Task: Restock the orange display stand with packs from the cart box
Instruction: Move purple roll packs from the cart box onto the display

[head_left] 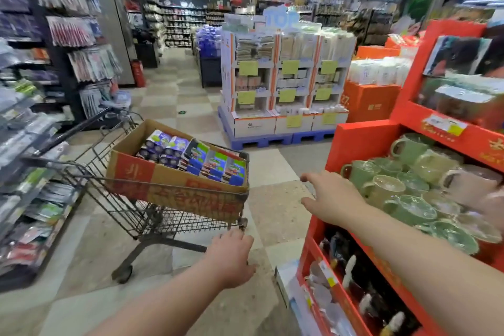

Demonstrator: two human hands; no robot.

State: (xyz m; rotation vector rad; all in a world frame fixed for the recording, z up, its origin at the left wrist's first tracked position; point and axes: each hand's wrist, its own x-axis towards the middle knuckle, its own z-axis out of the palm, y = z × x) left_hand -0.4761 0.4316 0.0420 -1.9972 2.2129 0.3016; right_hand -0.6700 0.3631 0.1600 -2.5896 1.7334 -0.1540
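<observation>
One head-worn wide view looks forward and down, close to the cart and orange display stand.

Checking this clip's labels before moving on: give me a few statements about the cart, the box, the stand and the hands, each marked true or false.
1. The cardboard box sits in the cart. True.
2. The right hand grips a pack. False: it is open with fingers spread and holds nothing.
3. Green mugs stand on the orange display stand. True.
4. The box is empty. False: packs stand in it.
5. The left hand rests on the mugs. False: it is low, by the cart's near corner.
</observation>
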